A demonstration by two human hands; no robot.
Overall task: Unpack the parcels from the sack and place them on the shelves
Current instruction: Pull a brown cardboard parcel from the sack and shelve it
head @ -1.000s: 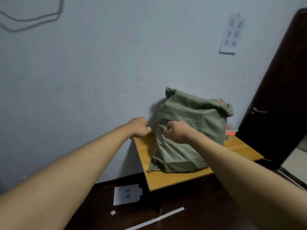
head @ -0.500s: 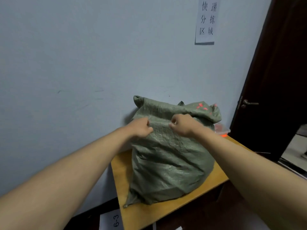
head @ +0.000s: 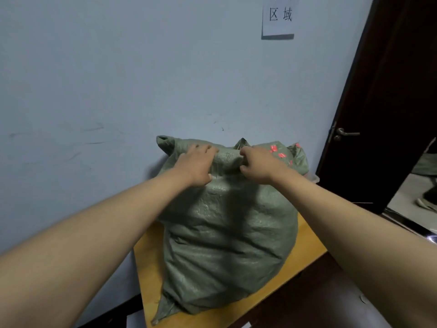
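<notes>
1. Sack (head: 227,233) of green woven plastic stands bulging on a wooden table (head: 305,242) against a pale wall, its folded-over top bearing red markings at the right.
2. Both hands meet at that rolled top edge: the left hand (head: 196,165) has its fingers curled over the fold and thumb beneath, while the right hand (head: 257,164) grips the same roll just beside it, fingers tucked around the fabric.
3. No parcels are visible and no shelves are in view; unpacking appears to be at its opening step.
4. The cloth looks thin, soft and crinkly, likely slick under the fingers, so it should give rather than hold shape.
5. Its rounded belly suggests a full, probably weighty load that may shift or slump when opened.
6. The rolled rim seems the soundest hold; a door (head: 390,91) stands ajar at right.
</notes>
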